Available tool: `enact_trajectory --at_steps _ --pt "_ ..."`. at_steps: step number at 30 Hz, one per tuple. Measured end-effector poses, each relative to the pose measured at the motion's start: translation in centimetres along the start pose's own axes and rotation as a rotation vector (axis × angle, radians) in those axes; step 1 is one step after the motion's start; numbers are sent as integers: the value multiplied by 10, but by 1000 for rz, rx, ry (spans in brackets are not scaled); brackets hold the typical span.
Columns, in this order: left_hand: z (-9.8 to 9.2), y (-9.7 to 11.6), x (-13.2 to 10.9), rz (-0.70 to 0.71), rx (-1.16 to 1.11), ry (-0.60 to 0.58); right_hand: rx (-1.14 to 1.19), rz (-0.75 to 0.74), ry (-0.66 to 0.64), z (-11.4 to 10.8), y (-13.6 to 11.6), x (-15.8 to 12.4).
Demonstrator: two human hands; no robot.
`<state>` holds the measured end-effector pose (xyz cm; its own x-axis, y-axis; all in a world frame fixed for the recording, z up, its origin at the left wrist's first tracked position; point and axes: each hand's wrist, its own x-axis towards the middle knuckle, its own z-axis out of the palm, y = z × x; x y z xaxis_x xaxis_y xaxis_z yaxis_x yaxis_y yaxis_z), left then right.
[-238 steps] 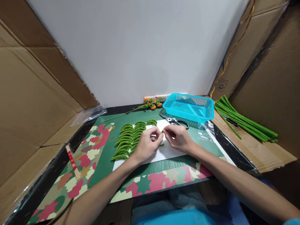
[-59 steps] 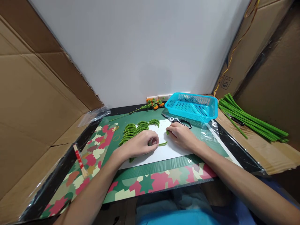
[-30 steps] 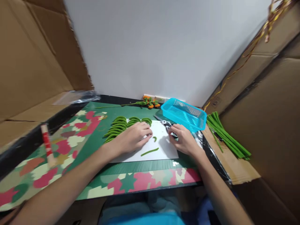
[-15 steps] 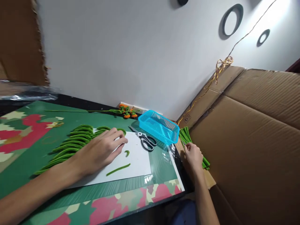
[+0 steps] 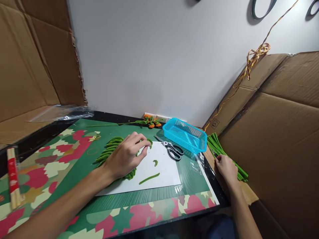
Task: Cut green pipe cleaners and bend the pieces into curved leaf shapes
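Note:
My left hand [image 5: 124, 157] rests palm down on a row of bent green pipe-cleaner pieces [image 5: 109, 150], fingers loosely curled and apart over the white sheet [image 5: 159, 171]. A short green piece [image 5: 149, 178] and a tiny curled bit [image 5: 155, 162] lie on that sheet. My right hand [image 5: 225, 167] has reached off the table's right edge to the bundle of long green pipe cleaners [image 5: 224, 154] on cardboard; its fingers curl at the stems, and I cannot see whether they grip one.
Black-handled scissors [image 5: 171, 151] lie beside a turquoise mesh basket [image 5: 184, 135]. An orange-and-green flower sprig [image 5: 147, 121] lies at the wall. A red chopstick packet [image 5: 12, 177] sits far left. Cardboard walls stand on both sides; the mat [image 5: 62, 159] has a leaf pattern.
My right hand left the white sheet, passed the scissors and went out right to the green stem bundle. My left hand stayed on the bent pieces. My view swung right.

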<state>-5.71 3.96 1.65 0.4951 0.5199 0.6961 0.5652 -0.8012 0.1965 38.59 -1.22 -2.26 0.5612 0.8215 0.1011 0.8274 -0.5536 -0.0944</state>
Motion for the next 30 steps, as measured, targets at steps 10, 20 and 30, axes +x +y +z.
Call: enact_trajectory --at_steps 10,20,30 --pt "0 13 0 -117 -244 -22 663 -99 403 -37 3 -37" --pt "7 24 2 -623 -1258 -127 823 -1041 -168 -78 -115 -94" --pt "-12 11 12 -835 -1361 275 1122 -1224 -1127 -54 -188 -42"
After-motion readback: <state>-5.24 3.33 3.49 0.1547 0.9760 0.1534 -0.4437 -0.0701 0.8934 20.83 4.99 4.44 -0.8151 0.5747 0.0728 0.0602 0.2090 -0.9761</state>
